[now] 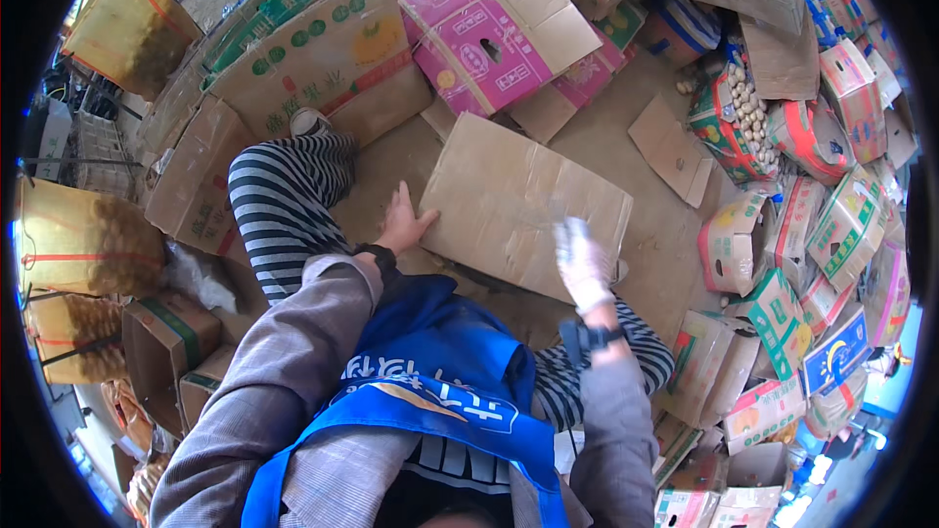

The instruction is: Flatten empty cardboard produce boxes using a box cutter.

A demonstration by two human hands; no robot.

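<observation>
A brown cardboard box (524, 198) with a plain upper face sits on the floor before me, between my striped legs. My left hand (406, 220) is bare and spread, its thumb at the box's left edge. Over the right part of the same face is my right hand (583, 264), in a white glove, with fingers extended and blurred by motion. Whether its palm touches the cardboard cannot be told. Both wrists wear dark bands. Beneath the box's near edge runs a dark shadowed strip.
Printed cardboard cartons (323, 51) stand as a wall at the far left, beside pink cartons (491, 51). A loose cardboard piece (667, 150) lies to the right. Beyond it, an open carton holds small round pale items (748, 117). Yellowish filled sacks (88, 238) stand left.
</observation>
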